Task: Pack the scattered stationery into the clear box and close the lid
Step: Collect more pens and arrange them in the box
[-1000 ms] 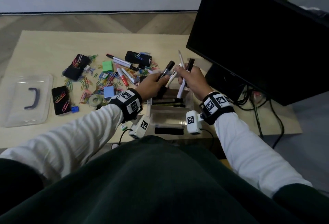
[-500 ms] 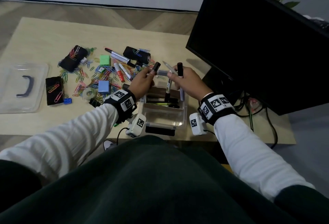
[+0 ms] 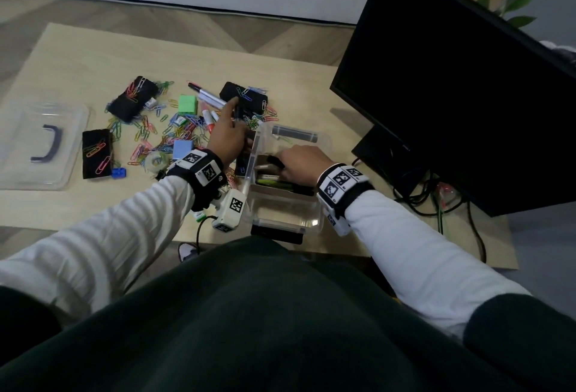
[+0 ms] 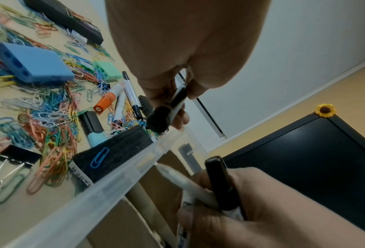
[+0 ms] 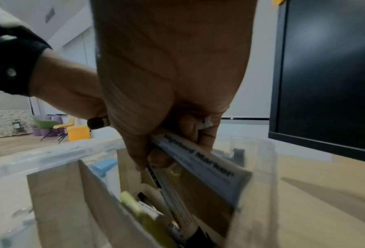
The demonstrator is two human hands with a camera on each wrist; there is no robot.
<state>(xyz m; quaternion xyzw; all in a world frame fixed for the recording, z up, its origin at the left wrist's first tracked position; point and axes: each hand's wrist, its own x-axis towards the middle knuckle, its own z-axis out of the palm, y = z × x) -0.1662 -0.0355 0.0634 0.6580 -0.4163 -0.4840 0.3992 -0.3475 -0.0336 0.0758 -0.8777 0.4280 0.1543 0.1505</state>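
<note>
The packing step is under way. Left of the clear box (image 3: 288,204), the lid (image 3: 40,145) lies on the counter (image 3: 78,58), with paper clips (image 3: 149,133) between them. The left hand (image 3: 226,139), just outside the box's left wall, has its grip closed round a black-capped marker (image 4: 168,110). The right hand (image 3: 300,164), inside the box, grips several whiteboard markers (image 5: 200,166). Next, I judge, it should lay them flat and let go.

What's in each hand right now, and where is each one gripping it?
The left hand pinches a black-capped marker along its barrel, just behind the cap. The right hand grips a bundle of markers around the barrels, lowering them into the clear box.
</note>
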